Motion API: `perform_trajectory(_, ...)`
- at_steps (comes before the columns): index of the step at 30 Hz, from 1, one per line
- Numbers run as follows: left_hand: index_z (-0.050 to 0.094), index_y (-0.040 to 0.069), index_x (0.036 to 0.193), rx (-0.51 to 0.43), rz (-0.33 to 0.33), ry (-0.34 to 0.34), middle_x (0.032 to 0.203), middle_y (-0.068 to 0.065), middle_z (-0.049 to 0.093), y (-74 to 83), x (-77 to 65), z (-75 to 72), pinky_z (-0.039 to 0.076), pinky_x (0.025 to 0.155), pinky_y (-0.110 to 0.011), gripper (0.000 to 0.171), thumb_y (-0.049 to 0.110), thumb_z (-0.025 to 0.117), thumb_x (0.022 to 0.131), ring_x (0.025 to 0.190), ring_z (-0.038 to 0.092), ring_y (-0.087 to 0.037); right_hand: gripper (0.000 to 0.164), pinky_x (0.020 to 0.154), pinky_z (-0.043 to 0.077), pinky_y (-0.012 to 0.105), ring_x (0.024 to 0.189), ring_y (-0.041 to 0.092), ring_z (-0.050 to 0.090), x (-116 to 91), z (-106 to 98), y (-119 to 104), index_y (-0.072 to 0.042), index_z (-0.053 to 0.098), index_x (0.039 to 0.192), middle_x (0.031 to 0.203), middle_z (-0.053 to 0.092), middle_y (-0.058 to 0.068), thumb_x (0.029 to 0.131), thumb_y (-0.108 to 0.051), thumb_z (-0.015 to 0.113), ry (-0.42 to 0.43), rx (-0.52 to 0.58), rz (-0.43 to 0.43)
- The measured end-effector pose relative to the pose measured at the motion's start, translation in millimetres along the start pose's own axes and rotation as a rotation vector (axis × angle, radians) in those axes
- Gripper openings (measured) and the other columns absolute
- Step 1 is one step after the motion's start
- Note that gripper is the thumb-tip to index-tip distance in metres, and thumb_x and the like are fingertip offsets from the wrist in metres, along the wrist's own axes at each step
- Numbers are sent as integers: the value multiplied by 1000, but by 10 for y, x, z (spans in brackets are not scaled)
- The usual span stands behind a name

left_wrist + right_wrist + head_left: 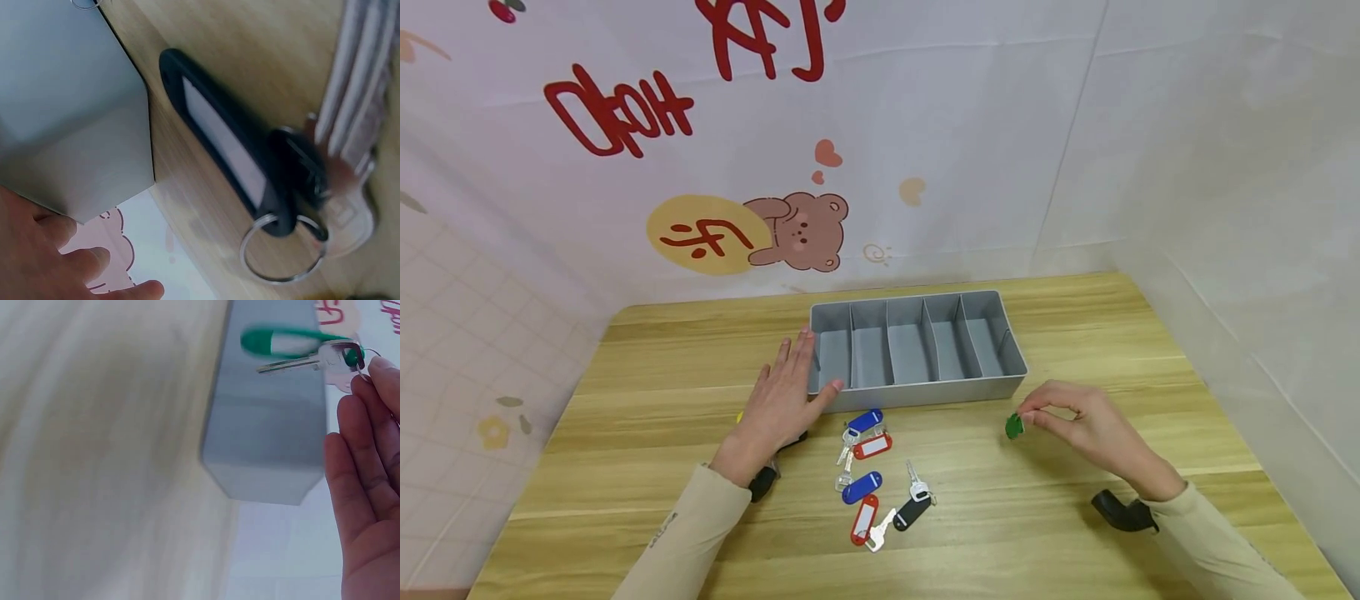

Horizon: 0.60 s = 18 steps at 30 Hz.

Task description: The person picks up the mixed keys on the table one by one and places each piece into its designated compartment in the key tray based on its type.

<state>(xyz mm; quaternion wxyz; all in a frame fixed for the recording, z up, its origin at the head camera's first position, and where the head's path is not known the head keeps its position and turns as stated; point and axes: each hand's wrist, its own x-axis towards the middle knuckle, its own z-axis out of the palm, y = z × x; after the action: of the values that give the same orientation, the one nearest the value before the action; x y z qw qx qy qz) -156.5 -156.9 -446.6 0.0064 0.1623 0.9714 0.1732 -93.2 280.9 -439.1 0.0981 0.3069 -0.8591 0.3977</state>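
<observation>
My right hand (1090,425) pinches the ring of a green key tag (1015,426) between thumb and fingertips, off the tray's front right corner. A silver key (300,364) hangs from the same ring beside the tag. With fingers straight, my left hand (778,408) rests at the left end of a grey divided tray (925,393), thumb over its front rim. Below that hand, a black key tag (222,140) with a metal ring and key lies on the wood, partly hidden in the head view.
In front of the tray lie keys with blue tags (861,487), red tags (864,521) and a black tag (913,512). Something yellow (740,417) peeks out by my left wrist. The tray's compartments run side by side. A printed white backdrop (962,167) stands behind the table.
</observation>
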Motion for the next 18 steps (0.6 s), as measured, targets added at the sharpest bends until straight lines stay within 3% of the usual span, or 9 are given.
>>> perform_trajectory(6, 11, 4, 166, -5, 3, 11, 172, -16, 13, -4, -1, 4, 25, 114, -73, 95, 64, 47, 102, 156, 15, -42, 37, 83, 52, 14, 94, 2, 69, 117, -77, -96, -23, 78, 99, 99, 74, -14, 83, 11, 79, 78, 6, 42)
perform_trajectory(18, 12, 2, 166, -26, 16, 15, 172, -18, 13, -15, -8, 5, 25, 113, -74, 95, 62, 49, 102, 156, 16, -44, 29, 86, 50, 13, 91, 1, 68, 325, -167, -192, -15, 81, 96, 93, 76, 1, 85, 12, 77, 240, 1, 74)
